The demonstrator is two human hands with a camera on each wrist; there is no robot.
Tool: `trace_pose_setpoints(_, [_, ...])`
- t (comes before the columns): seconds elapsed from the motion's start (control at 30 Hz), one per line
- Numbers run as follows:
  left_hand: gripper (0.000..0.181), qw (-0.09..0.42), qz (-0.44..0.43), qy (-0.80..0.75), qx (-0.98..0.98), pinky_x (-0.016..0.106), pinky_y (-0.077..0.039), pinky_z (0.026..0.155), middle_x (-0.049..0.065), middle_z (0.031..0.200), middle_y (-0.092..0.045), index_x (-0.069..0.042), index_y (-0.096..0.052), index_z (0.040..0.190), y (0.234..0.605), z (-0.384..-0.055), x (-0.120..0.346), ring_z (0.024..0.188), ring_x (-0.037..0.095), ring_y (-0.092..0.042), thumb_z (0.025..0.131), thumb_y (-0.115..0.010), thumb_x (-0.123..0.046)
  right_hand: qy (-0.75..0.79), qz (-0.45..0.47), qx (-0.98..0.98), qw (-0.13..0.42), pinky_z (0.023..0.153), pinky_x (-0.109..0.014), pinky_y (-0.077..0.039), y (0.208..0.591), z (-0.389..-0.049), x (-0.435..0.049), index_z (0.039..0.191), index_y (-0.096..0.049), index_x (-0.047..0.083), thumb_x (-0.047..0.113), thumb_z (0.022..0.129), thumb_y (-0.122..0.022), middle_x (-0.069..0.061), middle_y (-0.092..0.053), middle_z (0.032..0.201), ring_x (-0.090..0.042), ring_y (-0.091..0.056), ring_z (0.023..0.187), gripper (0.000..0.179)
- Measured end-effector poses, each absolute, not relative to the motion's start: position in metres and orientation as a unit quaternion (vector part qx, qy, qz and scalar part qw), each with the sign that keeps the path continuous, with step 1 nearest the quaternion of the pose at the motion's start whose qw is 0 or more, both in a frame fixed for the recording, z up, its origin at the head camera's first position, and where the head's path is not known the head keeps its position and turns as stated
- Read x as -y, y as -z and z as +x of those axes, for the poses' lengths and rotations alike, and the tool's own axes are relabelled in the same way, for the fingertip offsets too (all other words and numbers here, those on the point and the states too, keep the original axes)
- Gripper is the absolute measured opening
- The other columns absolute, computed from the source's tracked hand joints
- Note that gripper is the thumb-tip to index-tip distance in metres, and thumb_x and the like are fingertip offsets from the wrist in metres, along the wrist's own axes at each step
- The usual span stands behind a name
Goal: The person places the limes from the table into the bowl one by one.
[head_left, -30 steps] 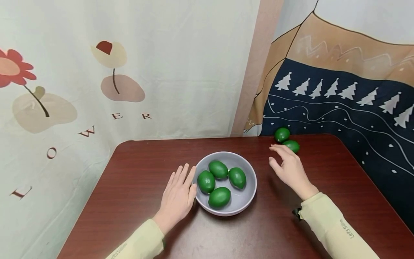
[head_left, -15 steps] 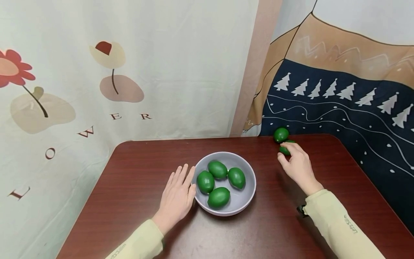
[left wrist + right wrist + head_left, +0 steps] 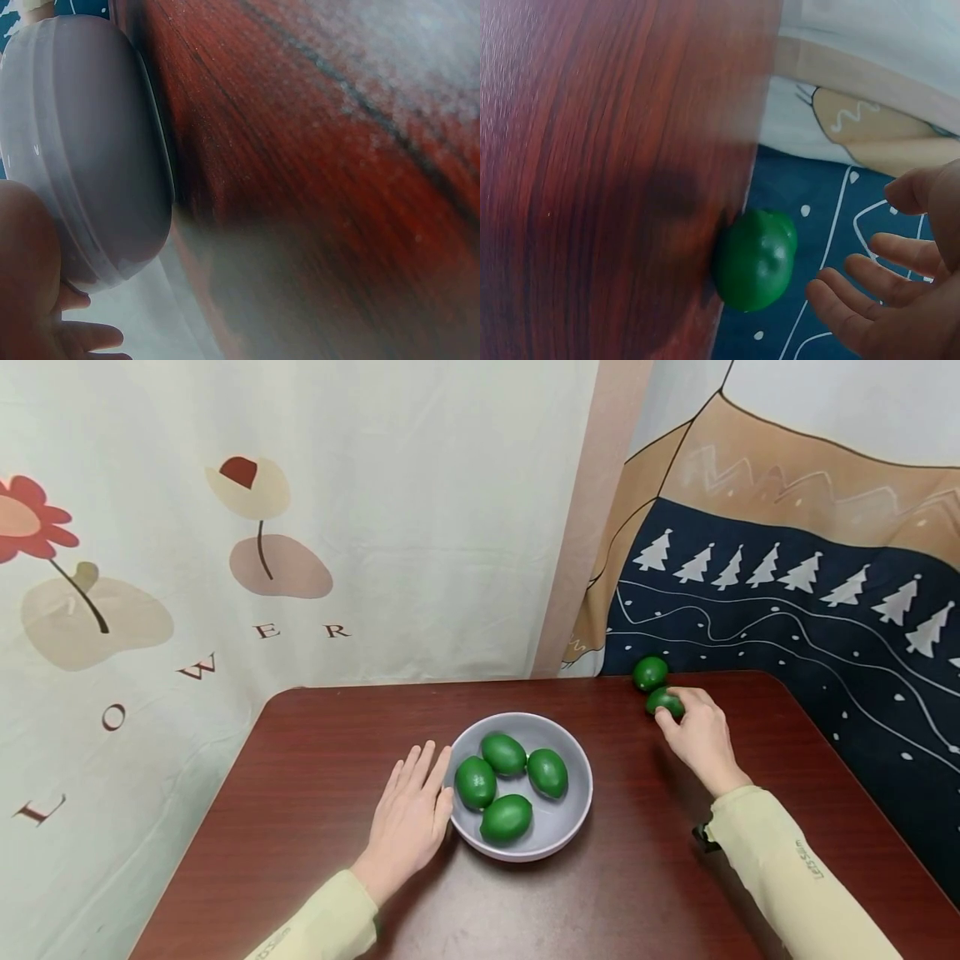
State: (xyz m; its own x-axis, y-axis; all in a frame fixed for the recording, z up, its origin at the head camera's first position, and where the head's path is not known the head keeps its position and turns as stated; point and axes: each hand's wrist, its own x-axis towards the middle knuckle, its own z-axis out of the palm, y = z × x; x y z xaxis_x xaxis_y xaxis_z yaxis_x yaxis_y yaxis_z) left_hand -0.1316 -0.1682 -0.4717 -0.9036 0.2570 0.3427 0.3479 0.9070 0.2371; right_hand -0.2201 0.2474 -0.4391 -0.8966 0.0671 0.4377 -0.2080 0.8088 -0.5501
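Note:
A lavender-grey bowl point(image 3: 551, 827) stands on the table with several green limes point(image 3: 506, 819) in it. My left hand point(image 3: 408, 822) lies along the bowl's left side, fingers straight; the left wrist view shows its thumb against the bowl wall point(image 3: 105, 142). At the table's back right, my right hand point(image 3: 703, 735) is over the near lime point(image 3: 663, 702), thumb and fingers loosely bent around its right end. In the right wrist view a gap shows between the fingers point(image 3: 840, 307) and that lime point(image 3: 750, 266). Another lime point(image 3: 650, 673) sits just behind it at the back edge.
The dark red-brown wooden table point(image 3: 337, 735) ends at a pale printed curtain point(image 3: 420, 527) behind. A navy cloth with white trees point(image 3: 795, 610) hangs at the right, close behind the two loose limes.
My right hand has moved right and slightly back, its thumb and fingers now about the near lime, which appears shifted a little left. The left hand stays at the bowl.

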Motion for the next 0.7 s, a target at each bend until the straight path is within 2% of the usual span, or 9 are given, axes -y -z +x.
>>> trace_pose_setpoints(0.7, [0.055,0.152,-0.155,0.149,0.965,0.054,-0.028,0.124,0.017,0.163,-0.040,-0.011,-0.045,0.157,0.472,-0.132,0.168,0.152,0.037,-0.035,0.106,-0.049,-0.029,-0.291,-0.030,0.947,0.130,0.101,-0.067,-0.045,0.443,-0.247,-0.264,0.133,-0.055,-0.015,0.019,0.100,-0.057,-0.037,-0.051,0.131,-0.055,-0.051,0.115,0.047])
